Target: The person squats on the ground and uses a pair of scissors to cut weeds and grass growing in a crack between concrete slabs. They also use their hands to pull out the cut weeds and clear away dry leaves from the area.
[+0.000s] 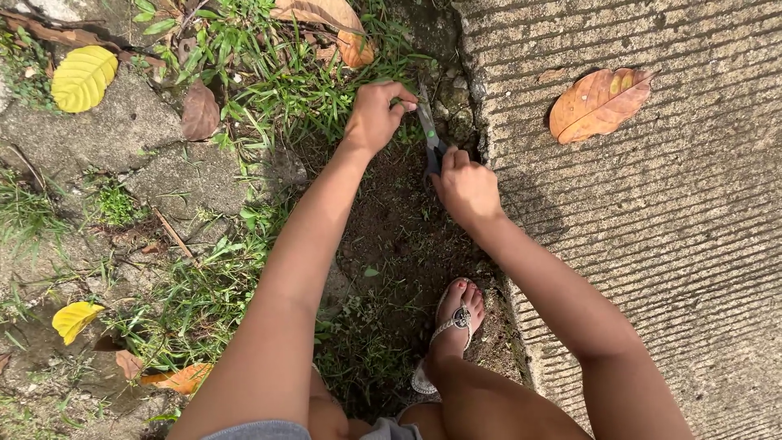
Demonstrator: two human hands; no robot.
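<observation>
Scissors (pixel 430 137) stand blade-up at the concrete slab's (pixel 652 244) edge, handles wrapped in the right hand (pixel 466 189). Left hand (pixel 376 114) fingers pinch a grass tuft (pixel 309 90) beside the blades. Steel looks stiff and light (grass soft, limp); hold by the handles.

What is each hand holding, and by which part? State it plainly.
The right hand grips dark metal scissors by the handle end, blades pointing away. The left hand pinches green grass blades near the scissor tips.
</observation>
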